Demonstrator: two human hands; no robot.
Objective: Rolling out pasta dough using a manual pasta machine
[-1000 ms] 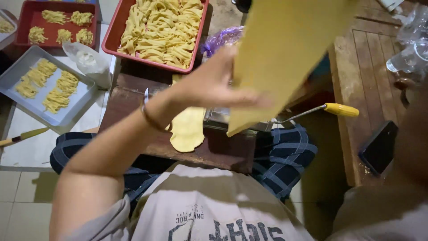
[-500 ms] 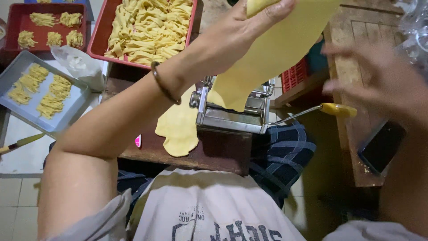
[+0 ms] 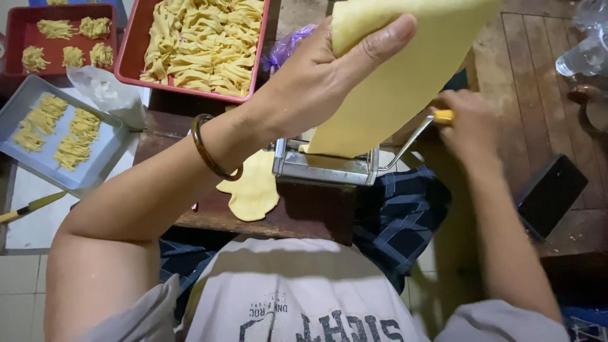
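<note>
My left hand [image 3: 329,69] holds up a long yellow dough sheet [image 3: 405,76] whose lower end feeds into the top of a metal pasta roller [image 3: 326,168] on a small wooden stool [image 3: 209,218]. Rolled dough [image 3: 253,190] comes out at the roller's left side and lies on the stool. My right hand [image 3: 465,123] grips the yellow handle [image 3: 443,116] of the roller's crank. A dark bangle [image 3: 206,149] sits on my left wrist.
A red tray [image 3: 136,44] of cut noodles stands behind the roller, a second red tray [image 3: 19,38] and a grey tray [image 3: 107,149] with noodle bundles at the left. A knife [image 3: 28,209] lies on the floor left. A black phone [image 3: 548,193] rests on the wooden boards at right.
My right hand came down from mid-air and took hold of the crank handle. The left hand stayed raised with the dough sheet, and the sheet's end now sits in the roller.
</note>
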